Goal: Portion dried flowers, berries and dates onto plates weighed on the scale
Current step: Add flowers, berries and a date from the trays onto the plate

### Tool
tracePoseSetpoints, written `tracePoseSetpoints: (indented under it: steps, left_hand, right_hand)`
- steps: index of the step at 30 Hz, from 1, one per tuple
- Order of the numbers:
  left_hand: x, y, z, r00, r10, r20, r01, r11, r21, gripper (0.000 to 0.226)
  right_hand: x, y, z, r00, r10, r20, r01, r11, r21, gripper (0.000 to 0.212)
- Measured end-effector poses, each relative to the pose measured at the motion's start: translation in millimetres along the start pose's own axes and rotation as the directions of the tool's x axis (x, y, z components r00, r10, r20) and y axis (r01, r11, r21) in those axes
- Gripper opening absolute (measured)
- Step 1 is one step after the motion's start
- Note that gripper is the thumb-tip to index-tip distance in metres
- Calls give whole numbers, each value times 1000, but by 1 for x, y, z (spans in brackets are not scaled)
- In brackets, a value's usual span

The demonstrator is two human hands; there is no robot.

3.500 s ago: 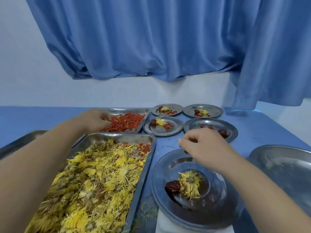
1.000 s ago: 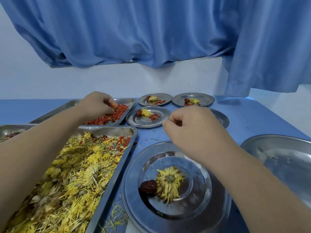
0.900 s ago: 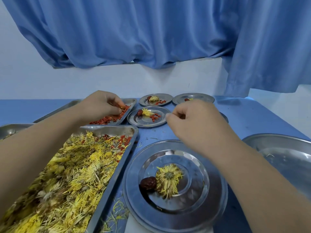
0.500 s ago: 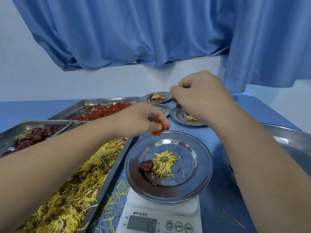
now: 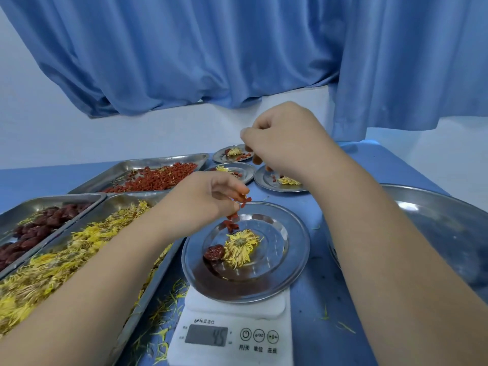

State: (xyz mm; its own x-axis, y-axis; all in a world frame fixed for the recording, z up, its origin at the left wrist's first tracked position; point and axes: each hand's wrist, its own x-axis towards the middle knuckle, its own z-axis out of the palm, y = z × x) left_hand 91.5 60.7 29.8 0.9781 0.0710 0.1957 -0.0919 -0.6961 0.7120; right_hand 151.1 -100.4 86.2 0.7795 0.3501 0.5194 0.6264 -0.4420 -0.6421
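A steel plate (image 5: 287, 262) sits on the white scale (image 5: 232, 334), holding one yellow dried flower (image 5: 240, 247) and a dark date (image 5: 214, 253). My left hand (image 5: 208, 204) hovers over the plate's far left rim, pinching red berries (image 5: 241, 202); some berries (image 5: 231, 224) lie on or fall toward the plate. My right hand (image 5: 285, 143) is raised above the filled plates at the back, fingers curled; whether it holds berries is unclear. Trays hold berries (image 5: 155, 178), dates (image 5: 34, 231) and flowers (image 5: 52, 262).
Three small filled plates (image 5: 233, 154), (image 5: 232, 171), (image 5: 282, 180) stand behind the scale. A big steel basin (image 5: 438, 228) lies at the right. Loose yellow petals (image 5: 163, 313) litter the blue table. Blue curtains (image 5: 237, 48) hang behind.
My left hand came from the berry tray to the plate on the scale with berries, and some have dropped onto it. My right hand rose over the back plates.
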Motion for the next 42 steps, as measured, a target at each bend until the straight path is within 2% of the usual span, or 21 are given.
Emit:
tracePoseSetpoints:
  steps: [5, 11, 15, 19, 22, 25, 28, 32, 38, 42]
  left_hand:
    - [-8, 0, 3, 996, -2, -85, 22, 971, 238, 18]
    - [-22, -4, 1, 973, 38, -229, 13, 976, 217, 11]
    - [-27, -7, 0, 985, -5, -175, 49, 967, 251, 19]
    - [-28, -13, -1, 987, -34, -160, 58, 987, 150, 24]
    - [-30, -17, 0, 980, -44, -192, 65, 993, 102, 21]
    - [-31, -22, 0, 973, -75, -217, 83, 996, 24, 15]
    - [-31, -26, -3, 974, -87, -208, 68, 993, -97, 10]
    - [-30, -25, -5, 985, -96, -147, 52, 959, -278, 20]
    - [-26, -24, -1, 993, -57, -102, 17, 935, -354, 29]
    - [-25, -25, 0, 992, -18, -125, -25, 942, -334, 31]
  right_hand:
    - [0, 1, 1, 999, -6, 35, 6, 1000, -15, 29]
    - [-1, 2, 5, 998, -37, 58, 40, 998, -47, 31]
    - [-2, 2, 9, 994, -56, 89, 63, 995, -80, 32]
    - [-3, 2, 9, 985, -80, 153, 101, 986, -136, 30]
    - [-5, 2, 7, 965, -90, 248, 131, 979, -155, 30]
    - [-6, 1, 4, 960, -84, 268, 137, 973, -186, 31]
    - [-8, -3, 3, 956, -65, 288, 132, 966, -220, 28]
    - [-15, -11, -2, 917, 7, 398, 110, 956, -270, 29]
    - [-30, -30, -11, 881, 69, 469, 116, 928, -355, 22]
    - [-45, -38, -13, 923, 9, 385, 155, 907, -392, 20]
